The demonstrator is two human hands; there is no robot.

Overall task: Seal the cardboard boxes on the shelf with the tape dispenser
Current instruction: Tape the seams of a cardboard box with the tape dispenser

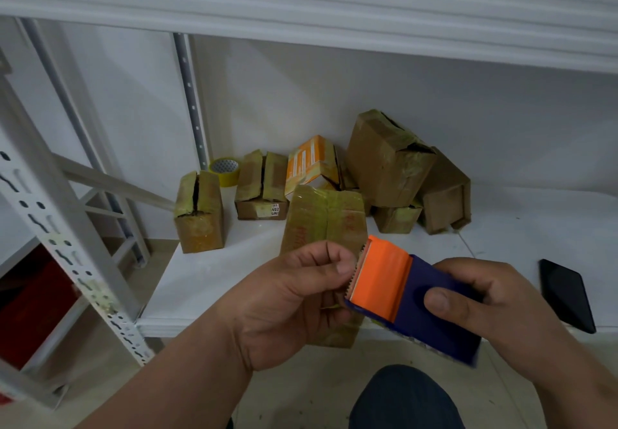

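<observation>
A person's two hands meet low in the view, in front of a white metal shelf (207,281). The right hand (495,305), at about 4 o'clock, grips a tape dispenser (411,301) with a dark blue body and an orange front, thumb pressed on its top face. The left hand (291,301), at about 7 o'clock, has its fingers curled and its thumb and forefinger pinched at the dispenser's toothed edge, apparently on the tape end, though the tape itself is too thin to make out. Just behind the hands, at the shelf's front edge, stands a cardboard box (324,218) wrapped in yellowish tape; the hands partly hide it. Further back on the shelf sit more boxes: one with a split top (199,211) at 9 o'clock, one bearing a label (261,191) behind the centre, an orange and white one (311,164) tilted beside it, and a larger brown pile (408,171) leaning together at 2 o'clock. A tape roll (224,171) lies near the back wall at 10 o'clock. A black phone (567,295) rests flat on the shelf at 3 o'clock. A dark trouser knee (404,398) shows at 6 o'clock.
</observation>
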